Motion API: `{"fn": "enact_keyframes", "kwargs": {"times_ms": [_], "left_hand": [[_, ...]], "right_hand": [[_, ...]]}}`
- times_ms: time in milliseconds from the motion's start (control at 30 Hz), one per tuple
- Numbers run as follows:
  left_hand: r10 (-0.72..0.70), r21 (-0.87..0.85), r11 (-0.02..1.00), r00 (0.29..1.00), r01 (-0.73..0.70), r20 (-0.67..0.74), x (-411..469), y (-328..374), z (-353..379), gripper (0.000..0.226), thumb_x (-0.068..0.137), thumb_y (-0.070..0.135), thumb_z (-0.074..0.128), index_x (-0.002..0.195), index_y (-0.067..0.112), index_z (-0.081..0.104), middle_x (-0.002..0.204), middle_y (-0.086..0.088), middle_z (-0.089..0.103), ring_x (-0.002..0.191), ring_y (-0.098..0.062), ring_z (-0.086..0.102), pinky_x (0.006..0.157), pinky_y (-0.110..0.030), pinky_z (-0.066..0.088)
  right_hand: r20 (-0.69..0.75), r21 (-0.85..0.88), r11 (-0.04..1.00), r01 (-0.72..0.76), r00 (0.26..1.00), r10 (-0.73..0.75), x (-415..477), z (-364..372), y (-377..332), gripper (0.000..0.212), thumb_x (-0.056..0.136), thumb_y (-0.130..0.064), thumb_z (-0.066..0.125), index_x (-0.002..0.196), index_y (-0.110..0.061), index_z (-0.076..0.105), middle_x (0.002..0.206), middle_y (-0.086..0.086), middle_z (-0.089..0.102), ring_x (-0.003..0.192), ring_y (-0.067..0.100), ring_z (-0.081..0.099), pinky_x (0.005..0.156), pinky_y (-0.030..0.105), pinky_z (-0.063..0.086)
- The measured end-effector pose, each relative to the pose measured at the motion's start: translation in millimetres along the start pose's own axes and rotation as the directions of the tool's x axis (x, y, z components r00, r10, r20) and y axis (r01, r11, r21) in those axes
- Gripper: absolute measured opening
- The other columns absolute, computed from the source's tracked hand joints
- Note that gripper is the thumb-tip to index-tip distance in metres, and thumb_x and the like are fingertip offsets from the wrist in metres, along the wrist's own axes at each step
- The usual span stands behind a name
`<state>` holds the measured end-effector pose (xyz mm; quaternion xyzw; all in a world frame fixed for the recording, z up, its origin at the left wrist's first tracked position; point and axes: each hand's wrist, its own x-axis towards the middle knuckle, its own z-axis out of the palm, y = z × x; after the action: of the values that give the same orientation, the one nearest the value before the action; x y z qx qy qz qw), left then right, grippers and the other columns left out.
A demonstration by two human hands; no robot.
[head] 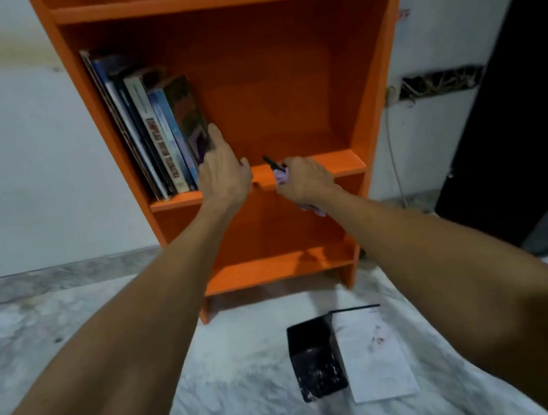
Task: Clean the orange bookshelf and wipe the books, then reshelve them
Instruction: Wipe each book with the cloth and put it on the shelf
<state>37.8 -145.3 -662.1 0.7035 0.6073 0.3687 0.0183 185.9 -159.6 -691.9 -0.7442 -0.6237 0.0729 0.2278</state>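
Head view: books (160, 135) leaning at the left end of the orange bookshelf (285, 85) were braced by the nearer, straight-fingered left hand (224, 175), while a lilac cloth (281, 178) was clenched in the right hand (305, 181).

Dim, cool indoor light from above, to judge by the hand shadows thrown low on the orange painted wooden bookshelf (372, 67). Deeper shade under each board. Soft all over, without one crisp edge. Smeared on the row of upright books (160, 135), titles unreadable. Slightly blurred at the left hand (224, 179) and right hand (307, 180), the pale purple cloth (281, 177) a mere smudge. Wide-angle bending toward the edges: forearms swollen, shelf sides splayed. Near black in the dark doorway (529, 107) at far right.
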Motion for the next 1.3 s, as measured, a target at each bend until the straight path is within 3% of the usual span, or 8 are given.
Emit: {"fn": "enact_keyframes", "kwargs": {"times_ms": [133, 333, 433, 567, 700, 800, 1167, 1300], "left_hand": [[-0.059, -0.084, 0.993, 0.978, 0.077, 0.199, -88, 23, 52, 0.050, 0.095, 0.028, 0.053, 0.140, 0.011, 0.040, 0.114, -0.017, 0.064, 0.107, -0.039, 0.060, 0.077, -0.041, 0.045], [-0.067, -0.155, 0.973, 0.856, 0.169, 0.512, -215, 14, 152, 0.021, 0.094, 0.024, 0.050, 0.092, 0.011, 0.065, 0.084, -0.011, 0.067, 0.079, -0.031, 0.064, 0.062, -0.034, 0.047], [-0.191, -0.099, 0.935, 0.719, 0.340, 0.668, -274, 3, 202, 0.022, 0.091, 0.023, 0.052, 0.087, 0.009, 0.067, 0.083, -0.013, 0.068, 0.078, -0.030, 0.065, 0.068, -0.036, 0.054], [-0.326, 0.048, 0.843, 0.438, 0.536, 0.838, -326, -20, 254, 0.026, 0.091, 0.027, 0.057, 0.081, 0.004, 0.065, 0.084, -0.014, 0.068, 0.084, -0.032, 0.067, 0.072, -0.035, 0.053], [-0.501, 0.212, 0.673, 0.225, 0.709, 0.836, -353, -38, 297, 0.040, 0.092, 0.031, 0.058, 0.111, -0.004, 0.064, 0.105, -0.020, 0.068, 0.094, -0.033, 0.067, 0.072, -0.038, 0.056], [-0.581, 0.264, 0.532, 0.120, 0.805, 0.805, -366, -42, 316, 0.040, 0.093, 0.027, 0.059, 0.118, -0.004, 0.057, 0.113, -0.021, 0.063, 0.097, -0.033, 0.063, 0.074, -0.036, 0.052], [-0.680, 0.160, 0.224, 0.037, 0.961, 0.732, -379, -46, 336, 0.047, 0.085, 0.040, 0.060, 0.107, 0.000, 0.061, 0.099, -0.014, 0.063, 0.090, -0.030, 0.061, 0.086, -0.042, 0.055], [-0.578, 0.222, 0.126, -0.110, 0.967, 0.809, -376, -53, 336, 0.046, 0.081, 0.045, 0.063, 0.109, 0.009, 0.057, 0.104, -0.013, 0.062, 0.097, -0.030, 0.061, 0.089, -0.042, 0.053]], "right_hand": [[0.019, 0.090, 0.988, -0.128, 0.992, 0.127, -53, 15, 76, 0.029, 0.086, -0.041, 0.058, 0.103, -0.018, 0.055, 0.092, 0.008, 0.062, 0.080, 0.033, 0.060, 0.066, 0.041, 0.052], [0.149, 0.270, 0.851, -0.451, 0.892, 0.426, -141, 73, 176, 0.029, 0.087, -0.035, 0.066, 0.090, -0.009, 0.051, 0.078, 0.005, 0.054, 0.069, 0.026, 0.055, 0.056, 0.027, 0.040], [0.234, 0.371, 0.697, -0.613, 0.789, 0.569, -181, 109, 222, 0.028, 0.089, -0.022, 0.068, 0.093, -0.009, 0.045, 0.085, 0.003, 0.052, 0.057, 0.010, 0.047, 0.033, 0.012, 0.033], [0.357, 0.426, 0.493, -0.759, 0.642, 0.679, -217, 162, 266, 0.036, 0.087, -0.016, 0.073, 0.103, -0.007, 0.043, 0.084, -0.006, 0.049, 0.059, 0.003, 0.046, 0.030, 0.009, 0.031], [0.351, 0.343, 0.479, -0.808, 0.583, 0.732, -228, 212, 298, 0.036, 0.087, -0.019, 0.072, 0.106, -0.007, 0.044, 0.097, 0.005, 0.056, 0.069, 0.012, 0.052, 0.035, 0.009, 0.032], [0.359, 0.269, 0.476, -0.837, 0.546, 0.757, -227, 240, 312, 0.044, 0.088, -0.024, 0.069, 0.116, -0.004, 0.043, 0.114, 0.014, 0.062, 0.098, 0.028, 0.063, 0.061, 0.019, 0.042], [0.378, 0.143, 0.377, -0.915, 0.403, 0.834, -228, 258, 336, 0.061, 0.077, -0.047, 0.078, 0.114, -0.008, 0.049, 0.102, 0.010, 0.060, 0.100, 0.032, 0.062, 0.078, 0.033, 0.047], [0.335, 0.209, 0.334, -0.919, 0.388, 0.859, -225, 253, 351, 0.038, 0.082, -0.043, 0.063, 0.103, -0.011, 0.055, 0.095, 0.009, 0.067, 0.082, 0.027, 0.063, 0.075, 0.035, 0.054]]}}
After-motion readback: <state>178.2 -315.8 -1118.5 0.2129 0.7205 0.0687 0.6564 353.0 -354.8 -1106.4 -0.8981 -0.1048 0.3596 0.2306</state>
